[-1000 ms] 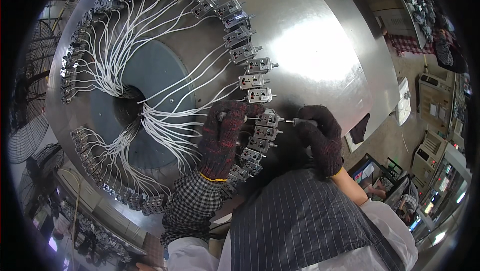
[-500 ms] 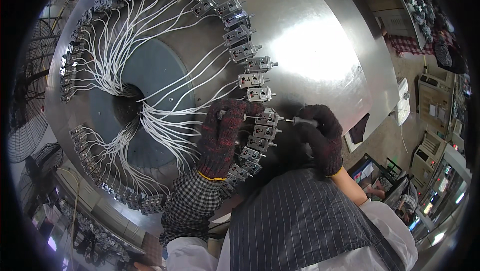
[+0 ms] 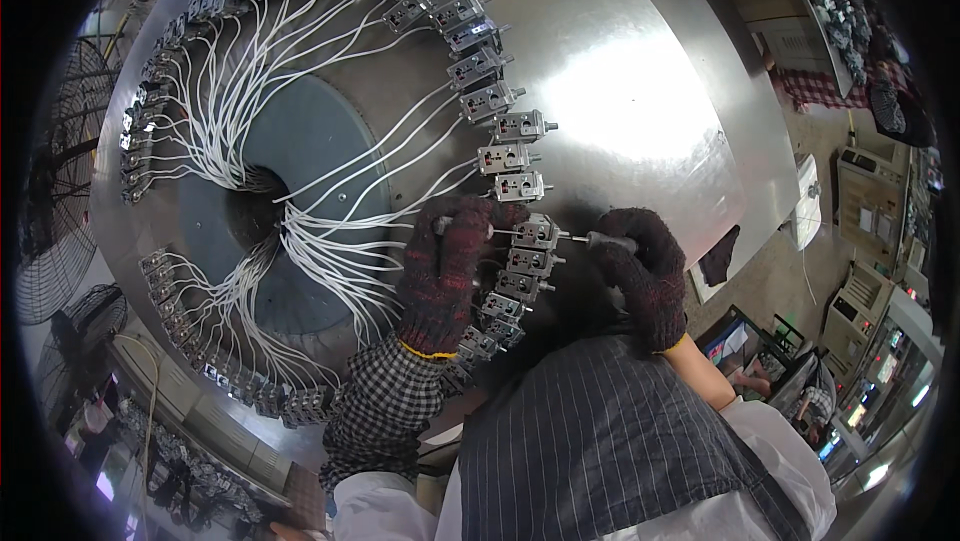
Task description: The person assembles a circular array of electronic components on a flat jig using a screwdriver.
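Note:
My left hand, in a dark red-and-black knitted glove, is closed round a screwdriver-like tool, mostly hidden by the fingers. Its thin shaft points right, toward the inner end of a small metal switch box. On the box's outer side, my gloved right hand is closed on the grey handle of a screwdriver. That shaft points left and meets the box's protruding stem, or nearly so; contact is too small to tell. More such boxes sit above and below it.
The boxes ring a round metal table. White wires run from them to a hole in the grey central disc. A dark cloth lies at the right edge. Fans stand at left; people and benches are beyond.
Hardly anything differs. My left hand has shifted very slightly, while my right hand and the screwdriver stay in about the same place at the same box.

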Motion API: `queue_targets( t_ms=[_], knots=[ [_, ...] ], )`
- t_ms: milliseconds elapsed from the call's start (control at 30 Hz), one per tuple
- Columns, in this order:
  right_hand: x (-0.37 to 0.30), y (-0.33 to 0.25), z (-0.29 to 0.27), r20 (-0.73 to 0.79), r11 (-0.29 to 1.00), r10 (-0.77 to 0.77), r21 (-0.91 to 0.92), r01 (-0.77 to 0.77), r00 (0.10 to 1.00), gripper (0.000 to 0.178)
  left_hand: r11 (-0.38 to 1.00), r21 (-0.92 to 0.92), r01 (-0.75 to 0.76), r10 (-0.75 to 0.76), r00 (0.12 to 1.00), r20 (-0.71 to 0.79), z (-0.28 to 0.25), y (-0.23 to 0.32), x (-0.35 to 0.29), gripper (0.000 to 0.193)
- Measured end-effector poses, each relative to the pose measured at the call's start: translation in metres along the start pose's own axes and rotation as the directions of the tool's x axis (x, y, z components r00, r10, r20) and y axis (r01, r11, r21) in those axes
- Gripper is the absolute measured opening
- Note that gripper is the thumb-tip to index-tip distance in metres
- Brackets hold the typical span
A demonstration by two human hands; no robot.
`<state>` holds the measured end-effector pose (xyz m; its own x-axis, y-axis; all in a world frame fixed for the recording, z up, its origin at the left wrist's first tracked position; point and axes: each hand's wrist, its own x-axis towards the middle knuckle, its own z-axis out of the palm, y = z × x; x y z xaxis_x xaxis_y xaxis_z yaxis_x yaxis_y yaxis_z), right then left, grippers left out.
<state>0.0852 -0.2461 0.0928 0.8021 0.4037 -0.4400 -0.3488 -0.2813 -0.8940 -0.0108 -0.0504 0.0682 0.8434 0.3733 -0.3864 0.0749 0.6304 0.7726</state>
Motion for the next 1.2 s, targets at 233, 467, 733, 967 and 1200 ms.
queue_targets(
  t_ms=[233, 467, 733, 967, 1200],
  knots=[
    [0.002, 0.004, 0.0, 0.021, 0.982, -0.164, -0.088, 0.165, 0.986, 0.026, 0.996, 0.039, 0.086, -0.083, 0.993, -0.081, -0.004, -0.003, 0.002, 0.024],
    [0.003, 0.006, -0.001, 0.028, 0.973, -0.197, -0.12, 0.199, 0.98, 0.024, 0.987, 0.115, 0.115, -0.102, 0.988, -0.115, -0.002, 0.004, 0.001, 0.026],
    [0.004, 0.007, 0.0, 0.033, 0.958, -0.247, -0.142, 0.25, 0.968, 0.025, 0.992, 0.12, 0.042, -0.028, 0.993, -0.111, -0.004, 0.0, 0.001, 0.024],
    [0.005, 0.015, -0.002, 0.043, 0.923, -0.347, -0.161, 0.349, 0.937, 0.025, 0.979, 0.202, -0.007, 0.029, 0.994, -0.106, -0.01, -0.009, 0.002, 0.029],
    [0.002, 0.003, -0.003, 0.012, 0.986, -0.038, -0.161, 0.039, 0.999, 0.018, 0.996, 0.077, 0.046, -0.034, 0.988, -0.149, 0.0, 0.0, 0.0, 0.022]
  ],
)
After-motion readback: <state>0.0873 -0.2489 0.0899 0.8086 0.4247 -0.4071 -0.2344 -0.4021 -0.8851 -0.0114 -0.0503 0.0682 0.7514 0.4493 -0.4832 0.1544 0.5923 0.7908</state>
